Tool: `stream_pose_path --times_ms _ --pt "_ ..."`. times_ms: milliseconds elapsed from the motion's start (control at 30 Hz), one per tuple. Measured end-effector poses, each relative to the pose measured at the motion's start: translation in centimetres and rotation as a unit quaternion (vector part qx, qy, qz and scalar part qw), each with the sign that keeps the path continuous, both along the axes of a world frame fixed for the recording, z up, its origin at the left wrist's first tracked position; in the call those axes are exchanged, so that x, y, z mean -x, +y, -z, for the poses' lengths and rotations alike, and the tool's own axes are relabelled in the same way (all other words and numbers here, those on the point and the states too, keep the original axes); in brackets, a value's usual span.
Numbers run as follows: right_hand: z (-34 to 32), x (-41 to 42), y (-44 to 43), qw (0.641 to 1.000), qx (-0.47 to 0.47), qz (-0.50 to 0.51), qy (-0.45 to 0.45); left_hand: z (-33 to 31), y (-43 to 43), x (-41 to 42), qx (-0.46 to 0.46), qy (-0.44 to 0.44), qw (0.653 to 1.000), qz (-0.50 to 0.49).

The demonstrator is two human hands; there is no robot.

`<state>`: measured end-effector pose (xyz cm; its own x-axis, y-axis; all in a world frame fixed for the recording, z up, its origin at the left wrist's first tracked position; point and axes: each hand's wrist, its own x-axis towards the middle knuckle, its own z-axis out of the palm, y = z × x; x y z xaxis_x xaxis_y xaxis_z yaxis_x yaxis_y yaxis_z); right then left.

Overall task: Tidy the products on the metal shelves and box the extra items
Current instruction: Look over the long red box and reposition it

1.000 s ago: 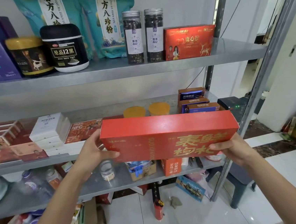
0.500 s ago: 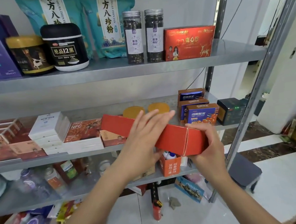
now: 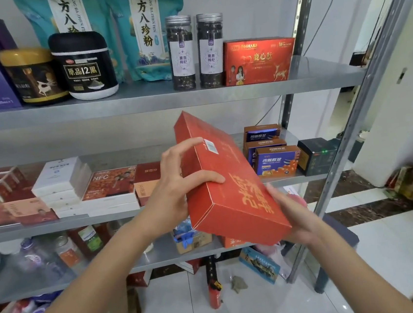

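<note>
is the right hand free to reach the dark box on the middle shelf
Probably not yet: the right hand holds the long red box, though nothing stands before the dark box.

You are facing metal shelves (image 3: 144,104) whose top tier is carrying two tall jars (image 3: 181,54) beside a red carton (image 3: 257,60).

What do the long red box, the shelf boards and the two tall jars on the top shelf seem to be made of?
Long red box: printed cardboard, slightly glossy, gold lettering; creased fold edges show. Shelf boards: grey sheet metal, perhaps galvanised; dull mottled sheen. Tall jars: clear plastic or glass, I cannot tell; dark contents show through, silvery lids.
</note>
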<state>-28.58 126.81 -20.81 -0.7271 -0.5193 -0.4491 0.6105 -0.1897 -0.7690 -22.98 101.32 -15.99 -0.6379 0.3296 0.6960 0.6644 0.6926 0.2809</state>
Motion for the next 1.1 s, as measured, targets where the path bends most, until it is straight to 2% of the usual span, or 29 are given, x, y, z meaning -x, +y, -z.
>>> stream_pose_path --times_ms 67,133,167,200,233,300,333,367,400,500,633,733,833,933,1000,1100 --pt "1.2 -0.1 -0.7 0.997 0.072 -0.007 -0.032 -0.1 -0.8 0.2 0.038 0.025 0.999 -0.014" --pt "2.4 -0.2 -1.4 0.994 0.106 0.006 -0.007 0.2 -1.6 0.3 0.029 0.02 0.999 -0.033" --pt "2.9 -0.4 -1.8 0.993 0.12 0.014 0.003 0.5 -1.9 0.2 -0.032 -0.013 0.999 -0.036" --pt "3.4 -0.6 -2.4 0.991 0.132 0.025 0.009 0.9 -2.2 0.0 -0.138 -0.063 0.988 -0.041" --pt "3.8 -0.9 -3.0 0.989 0.144 0.037 0.016 1.5 -2.3 -0.4 -0.276 -0.117 0.953 -0.047" --pt "4.4 -1.4 -4.0 0.983 0.166 0.07 0.035 3.2 -2.5 -1.4 -0.525 -0.199 0.826 -0.056" --pt "4.5 -1.7 -4.5 0.979 0.18 0.084 0.04 4.2 -2.2 -1.9 -0.589 -0.228 0.774 -0.053" --pt "4.6 -1.9 -5.0 0.976 0.189 0.097 0.047 5.1 -1.7 -2.5 -0.612 -0.251 0.748 -0.043" --pt "4.7 -2.1 -5.5 0.974 0.191 0.107 0.055 5.8 -1.1 -2.9 -0.61 -0.273 0.744 -0.029" --pt "5.4 -2.7 -6.9 0.975 0.18 0.105 0.08 6.2 1.1 -2.8 -0.549 -0.322 0.769 -0.056" --pt "5.8 -3.5 -7.5 0.982 0.146 0.053 0.107 5.6 0.4 -0.7 -0.593 -0.313 0.728 -0.144" --pt "5.5 -2.5 -5.8 0.973 0.203 0.082 0.073 5.2 -1.5 0.1 -0.589 -0.309 0.732 -0.15" --pt "5.3 -0.8 -3.2 0.948 0.249 0.194 0.035 5.4 -3.4 0.9 -0.575 -0.306 0.745 -0.142" --pt "5.2 0.2 -2.0 0.938 0.228 0.258 0.04 5.3 -3.9 1.7 -0.539 -0.35 0.756 -0.129" --pt "4.6 0.0 -1.8 0.932 0.21 0.283 0.079 5.1 -3.7 2.2 -0.496 -0.382 0.768 -0.138" --pt "3.4 -1.1 -1.3 0.92 0.145 0.317 0.18 4.0 -3.1 2.4 -0.366 -0.362 0.822 -0.246"
